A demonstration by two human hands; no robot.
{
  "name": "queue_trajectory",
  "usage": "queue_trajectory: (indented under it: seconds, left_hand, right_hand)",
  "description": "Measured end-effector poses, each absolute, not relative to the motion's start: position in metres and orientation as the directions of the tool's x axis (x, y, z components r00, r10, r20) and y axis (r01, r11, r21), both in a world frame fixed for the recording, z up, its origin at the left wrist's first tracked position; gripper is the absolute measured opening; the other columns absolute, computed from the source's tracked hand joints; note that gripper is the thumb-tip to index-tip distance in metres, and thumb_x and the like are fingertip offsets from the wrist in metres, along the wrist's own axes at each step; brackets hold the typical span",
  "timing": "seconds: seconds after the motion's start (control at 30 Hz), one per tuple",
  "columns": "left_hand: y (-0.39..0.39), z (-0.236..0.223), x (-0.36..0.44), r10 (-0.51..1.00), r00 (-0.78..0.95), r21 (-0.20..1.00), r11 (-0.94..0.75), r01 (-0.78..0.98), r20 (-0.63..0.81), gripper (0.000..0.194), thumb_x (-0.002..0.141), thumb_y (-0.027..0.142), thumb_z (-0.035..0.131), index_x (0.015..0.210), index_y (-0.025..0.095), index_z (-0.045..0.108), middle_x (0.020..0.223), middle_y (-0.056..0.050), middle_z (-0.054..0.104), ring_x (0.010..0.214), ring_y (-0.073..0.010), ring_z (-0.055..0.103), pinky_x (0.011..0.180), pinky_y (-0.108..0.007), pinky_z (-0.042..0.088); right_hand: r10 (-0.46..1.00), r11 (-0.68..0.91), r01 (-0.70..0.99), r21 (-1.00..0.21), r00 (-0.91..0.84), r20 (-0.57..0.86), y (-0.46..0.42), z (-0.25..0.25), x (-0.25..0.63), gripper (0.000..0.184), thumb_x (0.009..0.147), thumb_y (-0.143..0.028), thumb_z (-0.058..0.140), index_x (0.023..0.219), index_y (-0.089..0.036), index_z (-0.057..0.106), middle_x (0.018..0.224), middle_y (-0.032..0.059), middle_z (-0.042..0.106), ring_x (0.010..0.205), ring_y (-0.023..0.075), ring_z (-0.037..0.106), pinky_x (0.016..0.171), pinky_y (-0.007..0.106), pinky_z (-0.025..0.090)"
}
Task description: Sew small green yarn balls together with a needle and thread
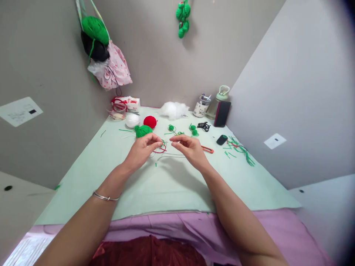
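My left hand [145,146] is closed in a pinch above the middle of the table, with red and green yarn [163,148] at its fingertips. Facing it across a small gap, my right hand [188,147] has its thumb and fingertips drawn together. Whatever lies between those right fingertips is too small to make out. Thin dark strands [169,156] run below both hands. Just beyond my left hand sits a green yarn ball [143,130]. An orange cutter [207,149] lies beside my right hand, partly hidden by it.
Behind are a red yarn ball [150,122], a white yarn ball [133,120], white stuffing [174,110] and small green pieces [193,129]. A pen cup [200,109], bottle [222,95] and phone [222,114] stand back right. Yarn scraps [244,152] lie right, near a black object [222,139].
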State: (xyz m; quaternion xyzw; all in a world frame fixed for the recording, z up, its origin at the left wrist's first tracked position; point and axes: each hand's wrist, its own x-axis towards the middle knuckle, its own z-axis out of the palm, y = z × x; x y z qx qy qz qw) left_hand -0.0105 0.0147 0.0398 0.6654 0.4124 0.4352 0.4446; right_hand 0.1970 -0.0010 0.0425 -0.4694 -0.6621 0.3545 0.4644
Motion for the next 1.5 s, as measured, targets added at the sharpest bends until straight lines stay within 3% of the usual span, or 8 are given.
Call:
queue_trajectory:
  seconds: [0.2, 0.33, 0.43, 0.53, 0.7, 0.9, 1.23, 1.5]
  left_hand:
    - [0.017, 0.032, -0.008, 0.920, 0.349, 0.972, -0.221, 0.084, 0.179, 0.022, 0.083, 0.041, 0.069, 0.087, 0.019, 0.067, 0.092, -0.004, 0.068, 0.090, -0.0193, 0.064, 0.086, -0.033, 0.050]
    - [0.021, 0.027, -0.011, 0.928, 0.281, 0.939, -0.300, 0.166, 0.247, 0.017, 0.080, 0.037, 0.071, 0.081, 0.020, 0.070, 0.102, -0.005, 0.068, 0.101, -0.0214, 0.062, 0.094, -0.034, 0.046]
    - [0.021, 0.023, -0.010, 0.956, 0.201, 0.938, -0.258, 0.229, 0.214, 0.019, 0.078, 0.039, 0.073, 0.077, 0.020, 0.070, 0.093, -0.004, 0.067, 0.086, -0.0186, 0.059, 0.085, -0.033, 0.045]
    - [0.016, 0.019, -0.003, 0.971, 0.225, 0.988, -0.106, 0.110, 0.079, 0.024, 0.076, 0.043, 0.073, 0.074, 0.020, 0.069, 0.081, -0.003, 0.067, 0.076, -0.0168, 0.055, 0.077, -0.031, 0.045]
    - [0.007, 0.014, 0.011, 0.948, 0.310, 0.969, 0.141, -0.203, -0.073, 0.027, 0.071, 0.045, 0.078, 0.075, 0.019, 0.074, 0.090, -0.004, 0.069, 0.078, -0.0146, 0.055, 0.075, -0.028, 0.044]
    - [0.009, 0.009, 0.010, 0.962, 0.249, 0.904, 0.201, -0.379, -0.109, 0.029, 0.064, 0.043, 0.087, 0.076, 0.018, 0.077, 0.087, -0.004, 0.066, 0.077, -0.0126, 0.052, 0.075, -0.026, 0.047]
    - [0.009, 0.004, 0.012, 0.961, 0.247, 0.875, 0.225, -0.429, -0.126, 0.033, 0.062, 0.045, 0.089, 0.081, 0.019, 0.080, 0.091, -0.004, 0.069, 0.079, -0.0113, 0.055, 0.078, -0.024, 0.048]
    - [0.005, 0.008, 0.014, 0.974, 0.196, 0.900, 0.187, -0.394, -0.116, 0.032, 0.061, 0.046, 0.089, 0.078, 0.020, 0.080, 0.091, -0.004, 0.071, 0.084, -0.0137, 0.057, 0.081, -0.026, 0.047]
  right_hand:
    - [0.946, 0.323, 0.316, -0.892, -0.148, 0.290, -0.002, 0.043, 0.189, 0.018, 0.083, -0.035, 0.069, 0.078, -0.018, 0.072, 0.075, 0.0027, 0.066, 0.062, 0.0123, 0.046, 0.056, 0.027, 0.036]
    - [0.942, 0.328, 0.349, -0.878, -0.052, 0.331, 0.001, 0.040, 0.192, 0.015, 0.083, -0.031, 0.066, 0.075, -0.018, 0.068, 0.067, -0.0009, 0.059, 0.057, 0.0103, 0.040, 0.055, 0.027, 0.033]
    - [0.911, 0.362, 0.391, -0.846, 0.046, 0.410, 0.003, 0.038, 0.195, 0.013, 0.084, -0.028, 0.065, 0.075, -0.018, 0.067, 0.068, -0.0011, 0.059, 0.057, 0.0101, 0.041, 0.055, 0.027, 0.033]
    - [0.855, 0.424, 0.456, -0.783, 0.085, 0.512, 0.002, 0.036, 0.194, 0.013, 0.085, -0.024, 0.065, 0.073, -0.018, 0.066, 0.069, -0.0011, 0.058, 0.057, 0.0101, 0.041, 0.056, 0.027, 0.034]
    - [0.721, 0.590, 0.595, -0.546, -0.084, 0.688, -0.007, 0.033, 0.185, 0.016, 0.092, -0.019, 0.061, 0.077, -0.019, 0.064, 0.071, -0.0005, 0.057, 0.058, 0.0106, 0.044, 0.058, 0.026, 0.037]
    - [0.628, 0.660, 0.689, -0.299, -0.289, 0.722, -0.011, 0.026, 0.176, 0.016, 0.098, -0.021, 0.057, 0.084, -0.020, 0.066, 0.075, 0.0020, 0.064, 0.063, 0.0113, 0.054, 0.059, 0.025, 0.040]
    - [0.586, 0.639, 0.748, -0.179, -0.323, 0.743, -0.009, 0.019, 0.175, 0.019, 0.099, -0.021, 0.055, 0.085, -0.020, 0.066, 0.077, 0.0018, 0.066, 0.067, 0.0113, 0.059, 0.059, 0.023, 0.041]
    - [0.550, 0.612, 0.789, -0.040, -0.390, 0.739, -0.008, 0.017, 0.175, 0.024, 0.101, -0.022, 0.051, 0.083, -0.020, 0.067, 0.077, 0.0033, 0.066, 0.067, 0.0117, 0.060, 0.058, 0.025, 0.035]
